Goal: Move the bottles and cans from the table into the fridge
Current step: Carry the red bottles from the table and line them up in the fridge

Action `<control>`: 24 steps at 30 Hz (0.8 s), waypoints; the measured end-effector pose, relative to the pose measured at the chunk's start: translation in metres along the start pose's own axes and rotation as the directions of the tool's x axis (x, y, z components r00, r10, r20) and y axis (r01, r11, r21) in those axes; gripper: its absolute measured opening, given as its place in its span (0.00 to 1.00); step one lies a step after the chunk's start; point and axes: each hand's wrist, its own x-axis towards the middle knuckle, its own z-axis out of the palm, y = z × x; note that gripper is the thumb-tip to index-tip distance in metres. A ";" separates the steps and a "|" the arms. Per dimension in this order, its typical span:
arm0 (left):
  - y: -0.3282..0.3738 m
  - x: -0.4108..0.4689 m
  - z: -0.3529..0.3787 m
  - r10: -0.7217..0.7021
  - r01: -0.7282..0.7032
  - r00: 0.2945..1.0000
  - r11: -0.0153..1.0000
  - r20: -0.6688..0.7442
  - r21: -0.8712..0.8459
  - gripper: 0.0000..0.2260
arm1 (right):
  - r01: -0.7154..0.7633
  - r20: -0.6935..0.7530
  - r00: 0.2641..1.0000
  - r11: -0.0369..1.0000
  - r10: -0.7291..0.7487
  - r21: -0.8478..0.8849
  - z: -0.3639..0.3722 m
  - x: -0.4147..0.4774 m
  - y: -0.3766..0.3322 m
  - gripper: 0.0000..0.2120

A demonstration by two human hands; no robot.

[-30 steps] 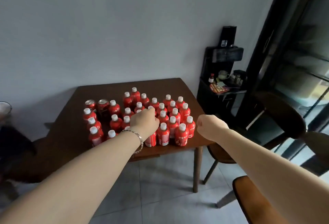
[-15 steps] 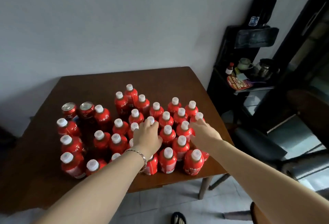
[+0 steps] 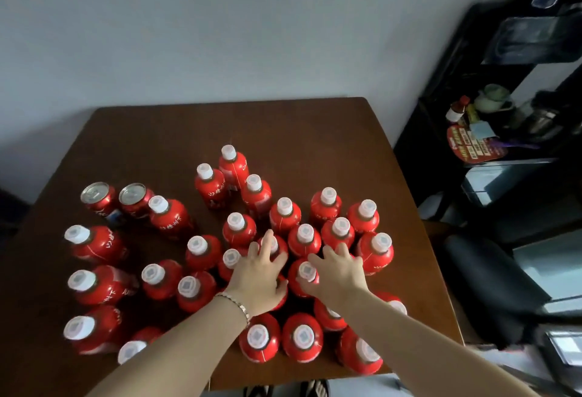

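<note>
Several red bottles with white caps, such as the bottle [image 3: 304, 336] at the front, stand crowded on the brown table [image 3: 315, 132]. Two red cans [image 3: 97, 199] stand at the back left of the group. My left hand [image 3: 258, 273], with a bracelet on its wrist, reaches over the middle bottles with fingers spread, one fingertip over a white cap. A bottle lies partly hidden under its palm. My right hand [image 3: 340, 270] hovers just to the right, fingers spread, its thumb beside the cap of a middle bottle [image 3: 306, 273]. The fridge is out of view.
A black shelf unit [image 3: 491, 132] to the right of the table holds a teapot, a small bottle and a red card. A dark chair [image 3: 485, 283] stands near the table's right edge. A grey wall rises behind the table.
The view has come closer and tilted down over the table. Both hands moved further in over the middle bottles, and the right hand now sits close beside the left.
</note>
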 end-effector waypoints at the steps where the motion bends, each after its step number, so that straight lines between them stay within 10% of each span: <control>1: 0.000 0.003 0.000 0.009 -0.009 1.000 1.000 0.014 -0.007 0.20 | 0.010 0.008 1.000 1.000 -0.010 -0.004 0.000 0.003 -0.001 0.23; 14: -0.015 0.023 -0.001 -0.005 0.016 0.996 0.992 0.089 -0.121 0.12 | 0.012 0.038 0.999 0.994 -0.008 -0.106 0.001 0.020 -0.006 0.29; 24: -0.035 0.026 -0.022 0.323 -0.369 0.913 0.914 0.250 0.170 0.27 | 0.144 -0.003 0.990 0.990 -0.144 0.000 0.003 0.025 0.009 0.17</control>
